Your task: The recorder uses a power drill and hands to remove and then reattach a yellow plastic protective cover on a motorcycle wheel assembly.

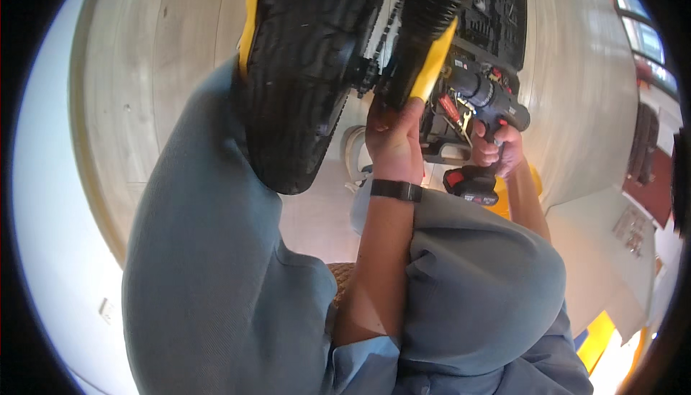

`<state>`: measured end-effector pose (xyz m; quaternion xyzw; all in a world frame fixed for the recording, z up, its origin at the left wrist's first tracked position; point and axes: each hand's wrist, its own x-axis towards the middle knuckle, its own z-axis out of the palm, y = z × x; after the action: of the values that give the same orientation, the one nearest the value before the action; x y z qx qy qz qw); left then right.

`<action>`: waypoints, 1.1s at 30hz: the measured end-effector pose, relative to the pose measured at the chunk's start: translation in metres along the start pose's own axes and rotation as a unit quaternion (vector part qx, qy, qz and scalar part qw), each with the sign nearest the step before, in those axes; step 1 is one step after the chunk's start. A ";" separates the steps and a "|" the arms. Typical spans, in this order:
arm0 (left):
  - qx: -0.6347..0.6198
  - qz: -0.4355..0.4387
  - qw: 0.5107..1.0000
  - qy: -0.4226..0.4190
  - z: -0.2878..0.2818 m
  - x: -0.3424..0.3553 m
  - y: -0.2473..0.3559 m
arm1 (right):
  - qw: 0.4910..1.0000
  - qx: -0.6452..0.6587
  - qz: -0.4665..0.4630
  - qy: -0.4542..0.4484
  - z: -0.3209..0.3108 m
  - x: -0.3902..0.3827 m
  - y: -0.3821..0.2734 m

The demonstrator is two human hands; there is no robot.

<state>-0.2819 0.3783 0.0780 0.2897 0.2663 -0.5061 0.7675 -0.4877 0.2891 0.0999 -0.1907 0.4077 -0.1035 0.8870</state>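
A wheel with a chunky black tyre [309,71] stands between my knees, with a chain [392,17] beside it. Yellow arms flank the wheel. My left hand [396,132] reaches up to the lower end of the right yellow arm [435,60] and grips there, its fingertips partly hidden. A black cordless drill [493,100] is in my right hand [502,149], fingers wrapped round its handle. The drill's battery [471,183] hangs below, and its front end points up and left, near the yellow arm.
An open black tool case [497,21] lies on the wooden floor behind the drill, with a red-handled tool [450,107] and a spanner [466,120] in it. Something yellow [534,179] sits behind my right wrist. A pale wall [50,179] runs along the left.
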 end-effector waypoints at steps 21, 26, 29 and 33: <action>0.106 0.000 0.994 -0.037 0.003 0.000 -0.010 | 0.998 0.038 0.038 0.019 0.001 -0.010 -0.013; 0.064 0.029 0.997 -0.046 0.004 0.000 0.001 | 0.999 0.023 0.013 0.030 0.004 -0.004 -0.009; 0.056 0.044 0.997 -0.039 0.007 -0.005 -0.001 | 0.999 0.007 0.018 0.035 0.006 -0.007 -0.015; 0.076 0.046 0.995 -0.036 0.009 -0.010 0.000 | 1.000 0.018 0.023 0.005 0.003 -0.007 -0.016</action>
<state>-0.2840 0.3786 0.0913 0.3404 0.1858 -0.4992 0.7749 -0.4902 0.2781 0.1134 -0.1650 0.4148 -0.0914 0.8901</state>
